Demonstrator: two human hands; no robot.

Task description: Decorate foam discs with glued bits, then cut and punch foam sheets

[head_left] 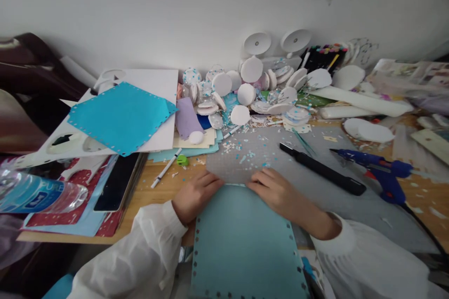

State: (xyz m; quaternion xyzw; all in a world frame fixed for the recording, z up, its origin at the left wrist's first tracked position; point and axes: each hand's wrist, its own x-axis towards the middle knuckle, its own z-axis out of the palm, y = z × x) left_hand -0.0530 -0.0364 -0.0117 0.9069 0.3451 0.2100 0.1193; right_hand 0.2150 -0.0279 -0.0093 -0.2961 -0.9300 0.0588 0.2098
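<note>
A teal sheet of paper [245, 243] with small flower-shaped holes punched along its sides and near edge lies in front of me, hanging over the table's front edge. My left hand [198, 194] is closed at its far left corner, fingers bent onto the edge. At the far right corner, my right hand [275, 191] pinches the same edge. A narrow pale strip shows along that edge between the hands; whether it is a fold I cannot tell. A small green paper punch [182, 160] sits beyond my left hand. Beyond my right hand rests a black, pen-like cutter [322, 168].
A blue glue gun [382, 166] lies right on the grey cutting mat [351, 215], with paper bits scattered about. White foam discs [221, 85] are heaped along the wall. Leftward are a bright blue punched sheet [122, 117], a phone [117, 182] and a water bottle [42, 191].
</note>
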